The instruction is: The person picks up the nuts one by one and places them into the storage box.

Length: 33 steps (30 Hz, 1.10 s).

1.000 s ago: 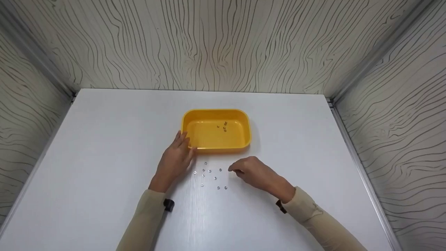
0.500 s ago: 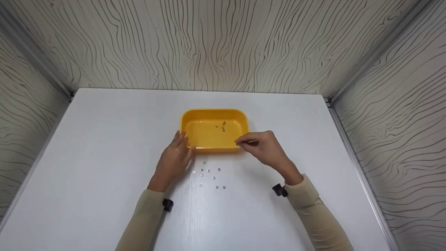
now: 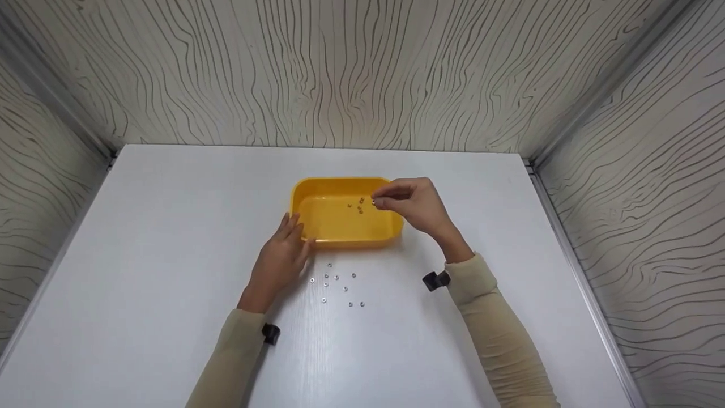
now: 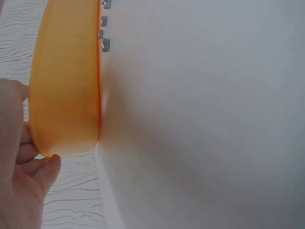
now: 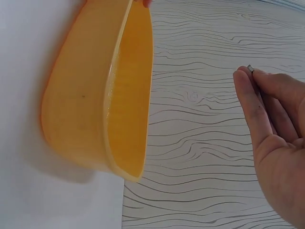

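Apparently placing: pinching a nut (image 5: pixel 250 69) in the right hand (image 3: pixel 416 205), with the yellow box (image 3: pixel 357 245) beneath, against the relaxed left hand (image 3: pixel 280 255); next, probably let go.

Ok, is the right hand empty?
No, the right hand pinches a small metal nut between its fingers.
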{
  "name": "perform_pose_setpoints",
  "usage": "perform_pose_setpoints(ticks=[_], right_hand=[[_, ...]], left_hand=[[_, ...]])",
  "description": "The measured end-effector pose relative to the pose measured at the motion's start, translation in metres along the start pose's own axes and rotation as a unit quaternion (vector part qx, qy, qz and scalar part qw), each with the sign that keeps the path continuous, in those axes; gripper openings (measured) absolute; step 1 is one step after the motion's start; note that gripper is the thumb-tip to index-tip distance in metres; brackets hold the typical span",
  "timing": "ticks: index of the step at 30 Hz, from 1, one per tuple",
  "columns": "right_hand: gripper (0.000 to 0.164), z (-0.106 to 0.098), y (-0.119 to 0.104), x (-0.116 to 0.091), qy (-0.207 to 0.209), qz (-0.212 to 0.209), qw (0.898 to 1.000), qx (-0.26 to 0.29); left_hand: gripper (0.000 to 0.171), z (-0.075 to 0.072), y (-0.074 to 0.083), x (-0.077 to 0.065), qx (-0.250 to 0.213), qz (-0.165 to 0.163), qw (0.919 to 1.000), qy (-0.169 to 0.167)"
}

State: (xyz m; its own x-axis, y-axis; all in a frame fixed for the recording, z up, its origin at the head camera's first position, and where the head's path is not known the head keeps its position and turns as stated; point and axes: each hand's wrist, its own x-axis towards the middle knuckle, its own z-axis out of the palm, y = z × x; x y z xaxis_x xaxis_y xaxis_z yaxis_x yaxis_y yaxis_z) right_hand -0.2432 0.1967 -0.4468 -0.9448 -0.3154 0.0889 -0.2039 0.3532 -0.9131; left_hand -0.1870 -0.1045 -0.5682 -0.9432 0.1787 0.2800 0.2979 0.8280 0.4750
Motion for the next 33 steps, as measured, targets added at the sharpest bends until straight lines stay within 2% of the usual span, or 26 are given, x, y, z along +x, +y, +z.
perform_pose_setpoints(ticks=[4, 9, 17, 22, 29, 33], right_hand=[[0.017, -0.002, 0.005, 0.016, -0.005, 0.023, 0.999, 0.027], [0.019, -0.003, 0.017, 0.032, -0.016, 0.071, 0.996, 0.049], [0.018, -0.003, 0.033, 0.051, -0.047, 0.160, 0.986, -0.007], [0.023, -0.004, 0.037, 0.061, -0.064, 0.206, 0.976, -0.015], [0.022, -0.007, 0.040, 0.065, -0.049, 0.236, 0.970, -0.007], [0.023, -0.007, 0.042, 0.064, -0.044, 0.235, 0.971, -0.004]], left_hand=[[0.051, -0.001, -0.001, -0.001, 0.002, 0.003, 1.0000, 0.004], [0.049, 0.000, 0.000, -0.002, 0.017, 0.012, 0.9997, 0.014], [0.048, -0.001, 0.002, -0.001, 0.018, 0.011, 0.9997, 0.015], [0.048, 0.000, 0.003, -0.002, 0.017, 0.003, 0.9998, 0.011], [0.050, 0.002, 0.002, -0.001, 0.015, 0.000, 0.9999, 0.007], [0.049, 0.001, 0.002, 0.000, 0.013, -0.003, 0.9998, 0.011]])
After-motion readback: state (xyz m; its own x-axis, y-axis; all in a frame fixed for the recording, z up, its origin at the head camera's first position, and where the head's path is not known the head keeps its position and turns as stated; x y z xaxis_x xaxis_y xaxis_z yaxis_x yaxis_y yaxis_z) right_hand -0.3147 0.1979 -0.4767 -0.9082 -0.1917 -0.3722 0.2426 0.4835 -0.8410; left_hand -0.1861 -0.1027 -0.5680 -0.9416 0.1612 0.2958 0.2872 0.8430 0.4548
